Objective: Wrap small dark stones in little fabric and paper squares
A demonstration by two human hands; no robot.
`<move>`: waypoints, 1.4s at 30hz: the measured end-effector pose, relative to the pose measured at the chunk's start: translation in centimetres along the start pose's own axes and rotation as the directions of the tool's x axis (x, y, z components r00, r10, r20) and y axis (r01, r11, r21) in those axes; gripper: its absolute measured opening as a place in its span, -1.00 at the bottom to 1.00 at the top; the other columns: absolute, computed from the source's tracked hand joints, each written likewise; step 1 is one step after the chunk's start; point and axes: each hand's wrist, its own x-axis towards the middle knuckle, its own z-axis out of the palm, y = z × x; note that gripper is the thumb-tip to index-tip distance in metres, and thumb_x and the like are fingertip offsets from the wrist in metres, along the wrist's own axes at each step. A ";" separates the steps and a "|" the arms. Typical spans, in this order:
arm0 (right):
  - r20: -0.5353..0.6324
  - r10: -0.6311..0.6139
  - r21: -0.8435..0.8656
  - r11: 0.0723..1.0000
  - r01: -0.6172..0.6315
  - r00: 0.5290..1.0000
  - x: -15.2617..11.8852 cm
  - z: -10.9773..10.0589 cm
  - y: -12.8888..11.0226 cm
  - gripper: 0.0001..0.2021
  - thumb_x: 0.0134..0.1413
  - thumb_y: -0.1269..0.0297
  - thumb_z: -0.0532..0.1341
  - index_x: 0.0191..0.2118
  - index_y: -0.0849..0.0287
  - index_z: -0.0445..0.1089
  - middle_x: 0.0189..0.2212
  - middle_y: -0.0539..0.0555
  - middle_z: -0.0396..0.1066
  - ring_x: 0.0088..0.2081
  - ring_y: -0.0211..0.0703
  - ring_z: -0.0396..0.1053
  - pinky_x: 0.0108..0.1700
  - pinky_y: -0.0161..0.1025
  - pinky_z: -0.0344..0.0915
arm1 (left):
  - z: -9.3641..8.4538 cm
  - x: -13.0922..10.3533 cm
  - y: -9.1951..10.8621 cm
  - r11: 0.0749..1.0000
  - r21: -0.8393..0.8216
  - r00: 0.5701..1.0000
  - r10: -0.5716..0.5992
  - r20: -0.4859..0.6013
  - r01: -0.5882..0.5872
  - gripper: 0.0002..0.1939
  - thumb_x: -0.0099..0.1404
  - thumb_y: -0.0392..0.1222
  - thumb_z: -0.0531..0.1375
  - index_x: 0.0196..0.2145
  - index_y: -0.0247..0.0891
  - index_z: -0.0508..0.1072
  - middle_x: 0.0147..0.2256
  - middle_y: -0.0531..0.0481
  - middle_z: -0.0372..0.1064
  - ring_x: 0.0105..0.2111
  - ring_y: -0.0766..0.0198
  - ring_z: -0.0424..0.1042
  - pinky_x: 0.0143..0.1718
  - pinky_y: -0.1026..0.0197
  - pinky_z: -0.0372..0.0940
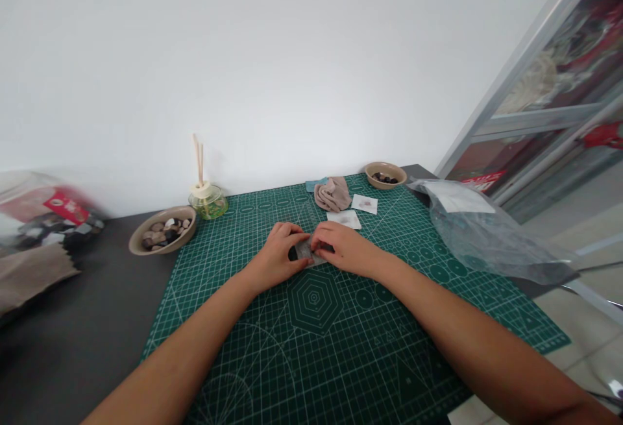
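Observation:
A small, flat grey piece (305,251) lies low over the green cutting mat (263,230); its kind is hard to make out. My left hand (280,253) has thumb and fingers closed on the left side of this piece. My right hand (346,246) curls its fingers down onto the right side, and its fingertips partly cover it. Just beyond my hands are a white card (344,219), a second white card with a small dark mark (365,204), and a crumpled beige cloth (333,194).
Bowls of stones stand at left (163,230) and back right (385,176). A reed diffuser (208,201) is near the wall. A clear plastic bag (487,237) covers the mat's right edge. A bag of dark stones (53,217) and brown paper (34,276) sit far left.

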 end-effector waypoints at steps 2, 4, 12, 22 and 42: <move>-0.015 0.027 -0.019 0.999 -0.027 1.000 -0.1 -0.1 0.1 -0.89 0.02 0.57 0.18 -0.35 0.23 0.36 -0.35 0.06 0.31 -0.27 -0.18 0.26 -0.20 -0.24 0.22 | 0.0 0.0 0.0 1.000 -0.007 1.000 -0.005 0.002 0.005 -0.60 0.10 -0.23 0.33 -0.08 -0.29 0.45 -0.13 -0.11 0.27 -0.07 0.04 0.18 0.00 -0.01 0.19; -0.009 0.027 -0.018 0.999 -0.027 1.000 -0.1 -0.1 0.1 -0.87 0.00 0.58 0.18 -0.36 0.23 0.36 -0.35 0.05 0.31 -0.29 -0.19 0.26 -0.21 -0.25 0.22 | 0.0 0.0 0.0 1.000 -0.010 1.000 -0.006 0.000 0.006 -0.59 0.09 -0.22 0.33 -0.07 -0.28 0.45 -0.13 -0.10 0.27 -0.07 0.04 0.18 0.00 -0.01 0.19; -0.020 0.014 -0.028 1.000 -0.015 1.000 0.0 0.0 0.0 -0.85 -0.01 0.60 0.15 -0.35 0.23 0.35 -0.34 0.06 0.30 -0.27 -0.19 0.26 -0.20 -0.25 0.21 | 0.1 0.1 0.0 1.000 0.003 1.000 -0.002 0.005 0.002 -0.63 0.10 -0.22 0.32 -0.10 -0.28 0.46 -0.13 -0.11 0.26 -0.07 0.03 0.18 0.00 -0.02 0.19; -0.026 0.022 -0.051 0.998 -0.024 0.999 0.0 -0.2 0.1 -0.89 0.02 0.57 0.18 -0.36 0.24 0.37 -0.36 0.06 0.32 -0.27 -0.17 0.27 -0.19 -0.24 0.21 | 0.1 0.0 -0.1 1.000 -0.008 1.000 -0.005 -0.008 0.005 -0.61 0.09 -0.23 0.32 -0.09 -0.27 0.46 -0.13 -0.11 0.27 -0.06 0.03 0.19 0.01 -0.03 0.20; -0.017 0.025 -0.026 0.999 -0.026 1.000 0.1 0.0 -0.3 -0.88 0.01 0.57 0.17 -0.38 0.22 0.35 -0.35 0.06 0.31 -0.27 -0.17 0.26 -0.18 -0.23 0.21 | -0.1 0.1 0.1 1.000 -0.004 1.000 -0.017 0.010 0.017 -0.64 0.11 -0.22 0.31 -0.10 -0.22 0.46 -0.13 -0.09 0.26 -0.07 0.03 0.18 0.00 -0.05 0.20</move>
